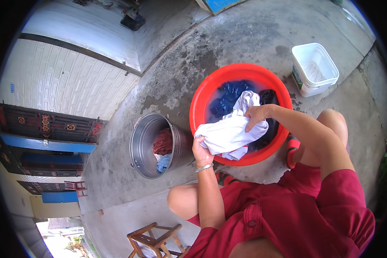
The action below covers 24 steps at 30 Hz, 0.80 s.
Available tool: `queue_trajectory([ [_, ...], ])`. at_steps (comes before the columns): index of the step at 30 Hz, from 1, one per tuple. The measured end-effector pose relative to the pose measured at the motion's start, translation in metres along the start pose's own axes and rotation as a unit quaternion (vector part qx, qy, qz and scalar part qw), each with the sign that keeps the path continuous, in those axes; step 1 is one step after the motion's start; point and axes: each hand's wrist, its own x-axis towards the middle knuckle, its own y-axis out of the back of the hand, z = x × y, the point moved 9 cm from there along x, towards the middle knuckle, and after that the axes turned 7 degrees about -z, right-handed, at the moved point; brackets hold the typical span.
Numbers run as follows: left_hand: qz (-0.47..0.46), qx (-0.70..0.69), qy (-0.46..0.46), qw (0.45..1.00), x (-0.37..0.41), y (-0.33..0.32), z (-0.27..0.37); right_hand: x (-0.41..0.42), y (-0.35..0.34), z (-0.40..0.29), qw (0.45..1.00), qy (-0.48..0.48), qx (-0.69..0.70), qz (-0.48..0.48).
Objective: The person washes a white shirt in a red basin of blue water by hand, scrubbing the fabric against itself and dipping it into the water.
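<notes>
A wet white garment (pixel 227 133) with some red trim is stretched between my hands over a round red plastic basin (pixel 200 96). My left hand (pixel 202 151), with a silver bracelet at the wrist, grips its near left end. My right hand (pixel 257 116) is closed on the cloth further right. Part of the garment trails down into the basin. Dark blue cloth (pixel 227 96) lies in cloudy water behind it, and black cloth (pixel 270 96) lies along the basin's right side, partly hidden by my right forearm.
A metal bucket (pixel 145 145) holding dark red cloth (pixel 163 142) and light blue cloth (pixel 163 162) stands left of the basin. A white plastic tub (pixel 314 69) with white powder is at the upper right. A wooden stool (pixel 154 240) stands at the lower left.
</notes>
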Motion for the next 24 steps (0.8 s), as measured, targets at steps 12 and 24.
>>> queue_trajectory([
  [12, -0.022, 0.136, -0.037, 0.99, 0.005, -0.02, -0.007, -0.014, 0.018, -0.031, 0.844, 0.16, 0.507, 0.066],
  [24, 0.174, -0.078, 0.085, 0.978, 0.023, -0.008, -0.098, 0.006, 0.02, -0.061, 0.886, 0.035, -0.019, 0.461],
])
